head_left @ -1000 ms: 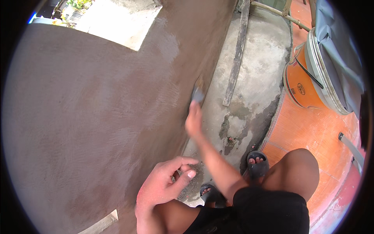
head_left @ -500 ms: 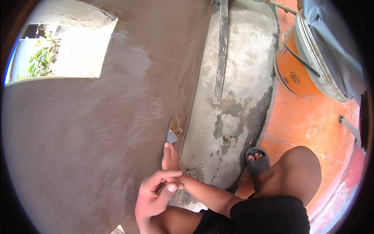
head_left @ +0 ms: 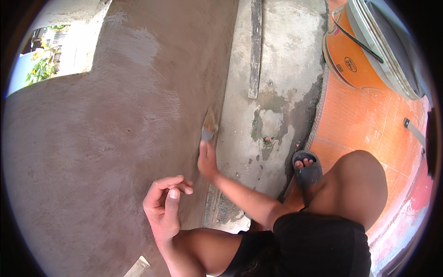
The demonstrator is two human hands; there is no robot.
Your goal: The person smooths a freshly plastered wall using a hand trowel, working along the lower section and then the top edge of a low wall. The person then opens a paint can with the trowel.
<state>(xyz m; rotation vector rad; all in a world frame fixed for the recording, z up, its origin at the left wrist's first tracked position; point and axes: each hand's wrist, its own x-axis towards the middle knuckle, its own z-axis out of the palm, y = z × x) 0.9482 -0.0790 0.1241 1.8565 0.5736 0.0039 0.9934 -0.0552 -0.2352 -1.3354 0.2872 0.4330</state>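
Changed over the last half second: left hand [head_left: 161, 203] and right forearm [head_left: 249, 196], overlapping in view then, now appear apart; to our judgement this leaves the right arm a freer reach along the wall. One putty knife [head_left: 207, 135], slightly blurred, low on the brown plastered wall [head_left: 124, 138], near its foot; whether the whole blade touches, we cannot tell. Right hand [head_left: 207, 160]: grip pinching the knife's near end. Left hand: grip loosely curled, nothing visible in it; whether thumb and fingers meet, we cannot tell. One orange bucket [head_left: 339, 48], pale rim, black bail handle [head_left: 357, 39], on orange floor tiles [head_left: 355, 124]; a grey sheet [head_left: 408, 53] lies across its mouth, so we see no contents. One weathered wooden strip [head_left: 255, 51], on the concrete ledge [head_left: 237, 111].
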